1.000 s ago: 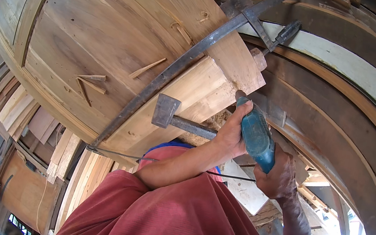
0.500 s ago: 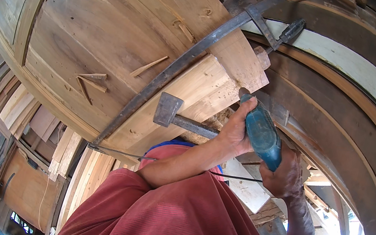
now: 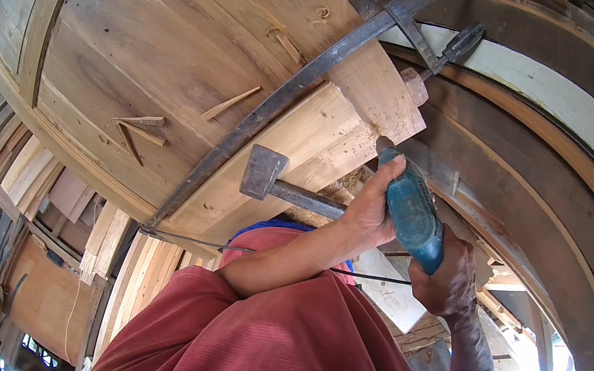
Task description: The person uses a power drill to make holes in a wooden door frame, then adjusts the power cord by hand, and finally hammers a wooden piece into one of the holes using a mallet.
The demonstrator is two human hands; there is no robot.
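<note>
In a wood-strewn workshop, a person's left hand (image 3: 374, 208) wraps the front of a teal drill (image 3: 415, 215) while the right hand (image 3: 446, 275) is clamped around its near end. The drill stands at the right end of a pale rail (image 3: 300, 136), nose toward the wood amid scattered chips (whether a bit is sunk there, the view does not show). The tool looks hard-shelled and moderately heavy, likely weighted toward the body and apt to twist; dust could make the casing slick. The handle at the near end seems the main hold, with the front of the body for steadying, fingers clear of the nose.

Around the pair, from left: lumber (image 3: 33, 154) stacked beyond a broad, framed panel (image 3: 151, 33), on which loose slivers (image 3: 231, 102) lie. A steel clamp (image 3: 243, 131) crosses it from near left to far right, its screw end by a small block (image 3: 413, 86) beyond the drill's nose, limiting room on the far side. A hammer (image 3: 265, 173) rests with its head over the rail, its handle running right to vanish behind the left forearm, an obstacle close to that arm. A thin dark cord (image 3: 383, 279) passes just left of the right hand. Dark boards (image 3: 518, 195) crowd the right, hemming in the drill.
</note>
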